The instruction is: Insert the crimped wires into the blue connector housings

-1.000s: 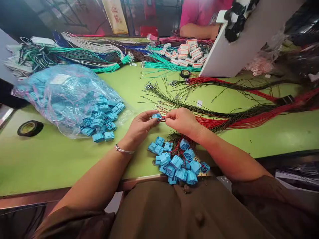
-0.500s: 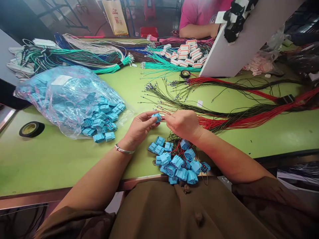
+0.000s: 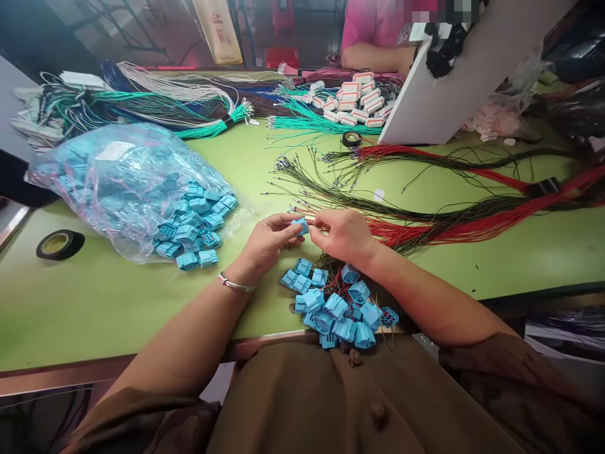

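Green and crowded, the table (image 3: 118,302) has bare room mainly at its near left, between the tape roll (image 3: 60,244) and the near edge. Above the table's middle, the left hand (image 3: 267,243) pinches a blue connector (image 3: 300,226), and the right hand (image 3: 344,236) meets it, fingers closed on the connector's right side. A pile of wired connectors (image 3: 338,307) overhangs the near edge just below the hands. Red and dark wires (image 3: 449,221) fan right; a bag of connectors (image 3: 127,189) sits left.

The person in pink (image 3: 378,31) is cut off at the top, and fingers hide most of the little blue plug (image 3: 299,226).
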`<state>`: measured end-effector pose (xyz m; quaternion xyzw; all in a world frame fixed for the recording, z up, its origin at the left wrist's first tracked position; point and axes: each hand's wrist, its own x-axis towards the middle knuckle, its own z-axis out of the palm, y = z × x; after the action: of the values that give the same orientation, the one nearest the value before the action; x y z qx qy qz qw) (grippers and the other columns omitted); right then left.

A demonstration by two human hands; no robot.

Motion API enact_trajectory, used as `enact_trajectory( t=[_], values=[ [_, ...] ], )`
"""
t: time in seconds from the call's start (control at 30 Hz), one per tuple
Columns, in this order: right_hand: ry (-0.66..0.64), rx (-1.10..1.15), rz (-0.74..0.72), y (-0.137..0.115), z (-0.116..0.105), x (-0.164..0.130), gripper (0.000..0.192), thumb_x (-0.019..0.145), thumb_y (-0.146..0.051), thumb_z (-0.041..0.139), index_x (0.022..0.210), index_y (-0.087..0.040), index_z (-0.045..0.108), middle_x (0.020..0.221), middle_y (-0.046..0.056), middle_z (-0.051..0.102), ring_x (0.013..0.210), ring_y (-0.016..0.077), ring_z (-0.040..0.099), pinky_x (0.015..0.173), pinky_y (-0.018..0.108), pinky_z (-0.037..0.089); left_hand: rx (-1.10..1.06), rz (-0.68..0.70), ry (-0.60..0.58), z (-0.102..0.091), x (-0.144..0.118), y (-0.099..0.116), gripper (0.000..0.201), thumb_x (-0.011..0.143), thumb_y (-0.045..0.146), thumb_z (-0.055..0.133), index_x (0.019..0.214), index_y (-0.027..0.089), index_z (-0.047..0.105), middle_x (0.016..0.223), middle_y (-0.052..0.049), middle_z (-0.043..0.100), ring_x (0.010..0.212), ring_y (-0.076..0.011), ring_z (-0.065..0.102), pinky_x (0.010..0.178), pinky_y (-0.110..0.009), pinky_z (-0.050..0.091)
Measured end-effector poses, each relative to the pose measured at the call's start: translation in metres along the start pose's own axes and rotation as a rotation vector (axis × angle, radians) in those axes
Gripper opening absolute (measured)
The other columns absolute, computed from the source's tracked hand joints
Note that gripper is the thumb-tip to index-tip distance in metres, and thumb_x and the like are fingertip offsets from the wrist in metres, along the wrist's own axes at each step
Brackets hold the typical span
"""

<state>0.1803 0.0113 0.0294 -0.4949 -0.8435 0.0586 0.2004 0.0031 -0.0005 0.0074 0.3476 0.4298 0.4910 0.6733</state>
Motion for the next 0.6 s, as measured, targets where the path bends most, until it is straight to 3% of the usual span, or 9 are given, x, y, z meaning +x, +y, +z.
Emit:
enact_trajectory(
  t=[0.13,0.3,0.4,0.5,0.6],
  values=[
    [0.003,0.017,-0.048,0.005,-0.004,-0.001,0.025,0.084,-0.027,0.05,0.083,-0.019,0.073,0.077,0.004,0.074,0.065,0.0144,0.058,0.062,0.027,0.031,0.032,0.009,-0.006,0.0,-0.001,0.0,0.033,0.06,0.03,0.09,0.088,0.018,0.077,0.085,-0.004,0.074,0.069,-0.0109,0.065,0.069,-0.026,0.054],
    [-0.094,-0.109,-0.079,0.002,0.002,-0.001,0.028,0.084,-0.029,0.049,0.075,-0.017,0.073,0.075,0.007,0.074,0.064,0.0156,0.057,0.059,0.029,0.026,0.149,0.054,-0.1,-0.001,-0.001,-0.004,0.034,0.065,0.032,0.087,0.095,0.019,0.077,0.082,-0.004,0.074,0.064,-0.0093,0.061,0.065,-0.025,0.051],
    [-0.122,-0.114,-0.081,0.001,0.005,-0.002,0.028,0.084,-0.029,0.05,0.076,-0.016,0.073,0.074,0.008,0.073,0.062,0.0156,0.056,0.058,0.03,0.025,0.195,0.066,-0.094,0.0,-0.001,-0.002,0.038,0.062,0.033,0.088,0.095,0.017,0.077,0.082,-0.005,0.074,0.061,-0.0097,0.06,0.062,-0.025,0.049],
    [-0.109,0.027,-0.087,0.007,-0.007,-0.001,0.026,0.082,-0.027,0.051,0.08,-0.016,0.075,0.073,0.007,0.073,0.062,0.0146,0.056,0.059,0.028,0.03,0.223,0.064,-0.09,0.003,-0.006,0.005,0.04,0.06,0.035,0.089,0.092,0.015,0.077,0.078,-0.005,0.072,0.061,-0.0112,0.06,0.062,-0.027,0.05],
    [-0.177,0.3,-0.059,0.021,-0.027,0.007,0.027,0.081,-0.03,0.054,0.084,-0.016,0.076,0.07,0.003,0.071,0.06,0.0131,0.055,0.059,0.026,0.035,0.24,0.101,-0.179,0.012,-0.019,0.017,0.038,0.058,0.034,0.09,0.089,0.016,0.077,0.082,-0.007,0.072,0.068,-0.0153,0.064,0.067,-0.032,0.053]
  ],
)
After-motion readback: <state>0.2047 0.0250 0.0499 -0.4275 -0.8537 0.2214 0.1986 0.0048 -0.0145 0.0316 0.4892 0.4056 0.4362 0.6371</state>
